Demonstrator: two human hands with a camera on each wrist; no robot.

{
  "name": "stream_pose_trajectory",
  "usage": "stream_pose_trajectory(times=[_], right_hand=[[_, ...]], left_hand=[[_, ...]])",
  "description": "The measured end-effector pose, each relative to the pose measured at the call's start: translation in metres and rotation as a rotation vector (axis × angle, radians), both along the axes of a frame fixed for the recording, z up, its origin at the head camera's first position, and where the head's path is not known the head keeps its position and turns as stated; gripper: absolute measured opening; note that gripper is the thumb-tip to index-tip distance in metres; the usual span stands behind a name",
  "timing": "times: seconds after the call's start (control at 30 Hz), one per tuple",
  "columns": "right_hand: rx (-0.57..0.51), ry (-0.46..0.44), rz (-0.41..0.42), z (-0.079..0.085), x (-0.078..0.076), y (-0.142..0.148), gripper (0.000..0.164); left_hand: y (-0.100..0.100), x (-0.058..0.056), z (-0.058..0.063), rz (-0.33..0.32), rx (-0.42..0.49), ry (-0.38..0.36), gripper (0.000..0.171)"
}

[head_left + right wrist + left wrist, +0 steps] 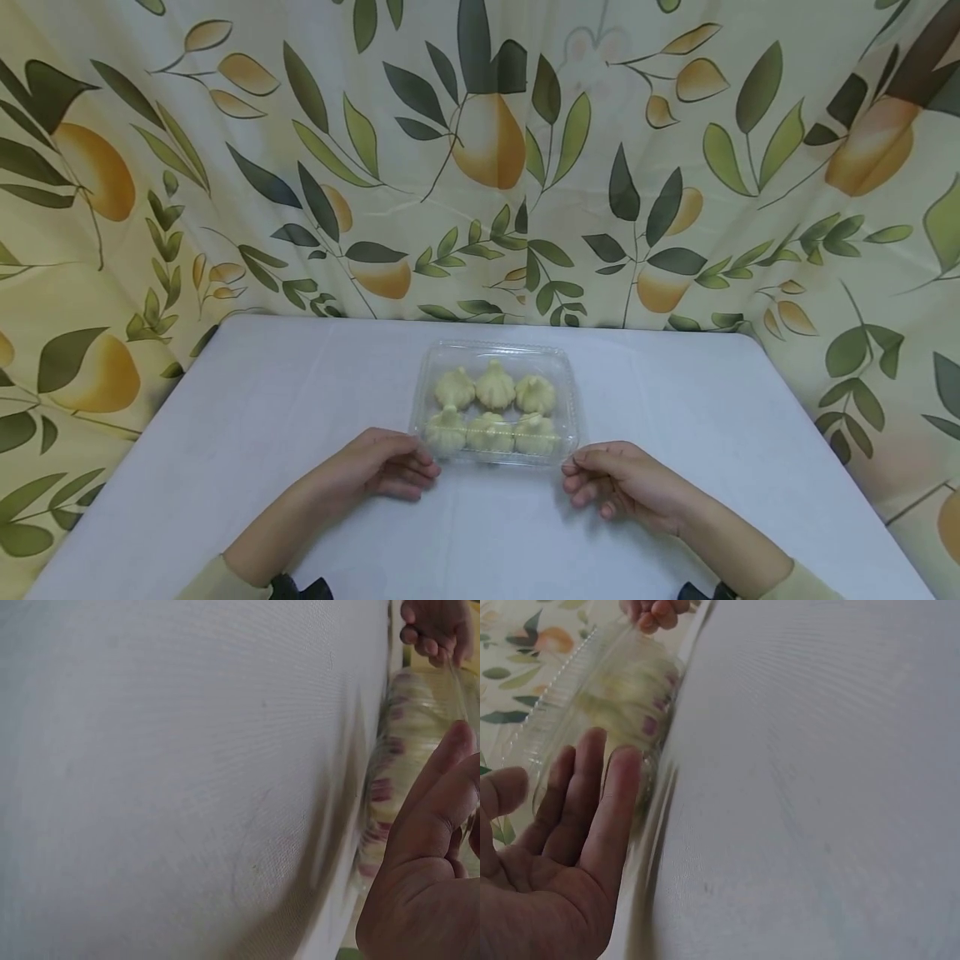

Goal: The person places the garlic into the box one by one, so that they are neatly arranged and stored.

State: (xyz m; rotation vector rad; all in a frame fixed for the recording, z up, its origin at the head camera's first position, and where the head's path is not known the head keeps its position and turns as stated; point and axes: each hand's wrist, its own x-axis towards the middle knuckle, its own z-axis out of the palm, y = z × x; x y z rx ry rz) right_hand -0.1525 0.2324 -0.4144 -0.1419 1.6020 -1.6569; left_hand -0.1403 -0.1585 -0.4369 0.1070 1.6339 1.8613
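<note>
On the white table, a clear plastic clamshell box (495, 350) holds several pale yellow, pleated dumplings (495, 385) shaped like garlic bulbs. Both wrist views show purple patches low on them. At the box's front left corner is my left hand (390, 467); its thumb stands apart from the extended fingers (619, 802) in the left wrist view. The right hand (618, 483) pinches the front right corner between thumb and index fingertip, its other fingers loosely bent. Its thumb is out of frame in the right wrist view, so the pinch shows mainly from the head.
A white cloth covers the tabletop (300, 375). Behind it and along both sides hangs a curtain (420, 208) printed with leaves and orange fruit. Dark straps (300, 587) sit at the wrists, at the lower edge of the head view.
</note>
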Motion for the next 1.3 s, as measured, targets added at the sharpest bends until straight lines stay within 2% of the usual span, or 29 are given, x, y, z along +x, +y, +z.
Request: stream_pose_trajectory(times=[0.17,0.3,0.57,0.9,1.3], right_hand=[[0.002,-0.006,0.004,0.000,0.000,0.001,0.032],[-0.008,-0.009,0.013,0.000,0.000,0.001,0.032],[-0.009,-0.009,0.016,-0.001,0.001,0.000,0.032],[-0.034,-0.016,0.037,-0.003,0.002,0.000,0.031],[-0.043,-0.005,0.014,-0.005,0.004,-0.001,0.025]], left_hand=[[0.002,-0.002,-0.002,0.005,0.018,0.022,0.030],[0.004,-0.002,-0.004,0.044,0.013,0.022,0.027],[0.007,0.001,-0.003,0.112,-0.051,0.025,0.025],[0.011,0.002,-0.003,0.171,-0.047,0.025,0.025],[0.010,0.003,-0.005,0.120,-0.034,-0.001,0.025]])
